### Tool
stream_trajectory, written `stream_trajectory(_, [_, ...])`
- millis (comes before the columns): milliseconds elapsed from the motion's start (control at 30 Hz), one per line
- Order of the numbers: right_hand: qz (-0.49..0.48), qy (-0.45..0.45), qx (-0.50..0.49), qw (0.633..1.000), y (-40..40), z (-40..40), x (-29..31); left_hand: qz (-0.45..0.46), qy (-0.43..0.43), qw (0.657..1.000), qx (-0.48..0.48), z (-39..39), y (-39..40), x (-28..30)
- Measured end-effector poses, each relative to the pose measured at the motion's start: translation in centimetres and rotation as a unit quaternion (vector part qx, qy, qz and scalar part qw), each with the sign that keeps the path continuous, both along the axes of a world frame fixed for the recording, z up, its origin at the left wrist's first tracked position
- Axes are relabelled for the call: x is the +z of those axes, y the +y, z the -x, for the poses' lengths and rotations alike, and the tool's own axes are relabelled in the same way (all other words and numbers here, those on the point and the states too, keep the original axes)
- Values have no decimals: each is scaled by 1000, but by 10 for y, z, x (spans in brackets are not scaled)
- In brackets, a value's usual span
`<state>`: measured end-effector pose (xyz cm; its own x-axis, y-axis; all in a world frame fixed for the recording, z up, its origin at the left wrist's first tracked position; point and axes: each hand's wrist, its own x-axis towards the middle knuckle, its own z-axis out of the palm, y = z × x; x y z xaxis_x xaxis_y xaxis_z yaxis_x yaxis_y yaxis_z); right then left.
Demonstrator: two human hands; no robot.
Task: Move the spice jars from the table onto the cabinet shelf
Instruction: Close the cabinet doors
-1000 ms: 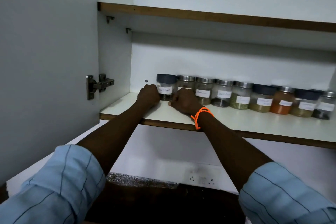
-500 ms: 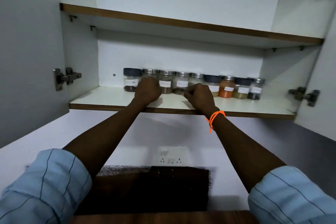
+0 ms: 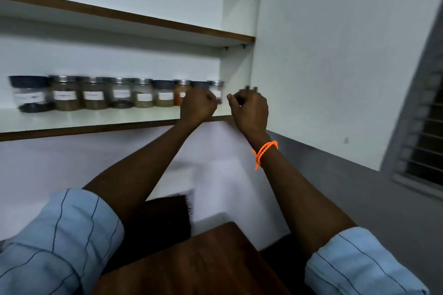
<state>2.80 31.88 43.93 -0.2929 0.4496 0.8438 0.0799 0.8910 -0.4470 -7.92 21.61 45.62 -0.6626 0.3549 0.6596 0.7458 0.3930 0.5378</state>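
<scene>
Nearest, at 6 o'clock: dark wooden table (image 3: 199, 263), only a bare corner in view, no jar visible on it. Two rolled blue sleeves (image 3: 55, 244) at the lower corners, forearms reaching up toward 12 o'clock.

Further up, past centre toward 1 o'clock: left hand (image 3: 199, 105), curled into a loose fist in front of the right end of the jar row. Whether anything sits inside that curl cannot be told; back of hand to the camera, frame smeared. Just beside it at 3 o'clock: right hand (image 3: 250, 109), orange bracelet (image 3: 263, 152) on the wrist, fingers (image 3: 236, 98) curled over with tips forward, close to the edge of the open cabinet door (image 3: 335, 67). Touching the door or holding nothing: cannot tell.

Farthest: cabinet shelf (image 3: 96, 120), running from 9 o'clock to centre, with the spice jars (image 3: 93, 93) in one upright row against the back wall, shoulder to shoulder, nine or so, last few partly hidden behind the left hand.

Handling, as judged: small clear bodies, glass or hard plastic, rigid, light, smooth and likely slippery at the wall; breakable if glass. Metal or dark caps, paper labels on front. Best taken round the body below the cap, thumb opposite fingers, or from above by the cap rim where neighbours crowd the sides. Tight row, so easily knocked.
</scene>
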Motion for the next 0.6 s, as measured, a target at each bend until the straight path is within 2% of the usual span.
stream_trajectory(200, [-32, 78, -120, 989, 45, -99, -24, -78, 9, 985, -152, -109, 82, 3])
stream_trajectory(367, [-43, 210, -235, 948, 59, -165, -51, -132, 38, 961, -239, -182, 132, 12])
stream_trajectory(500, [62, 261, -317, 910, 79, -200, -66, -145, 53, 954, -258, -220, 154, 21])
stream_trajectory(600, [157, 239, -275, 918, 89, -208, -80, -134, 85, 956, -246, -238, 162, 26])
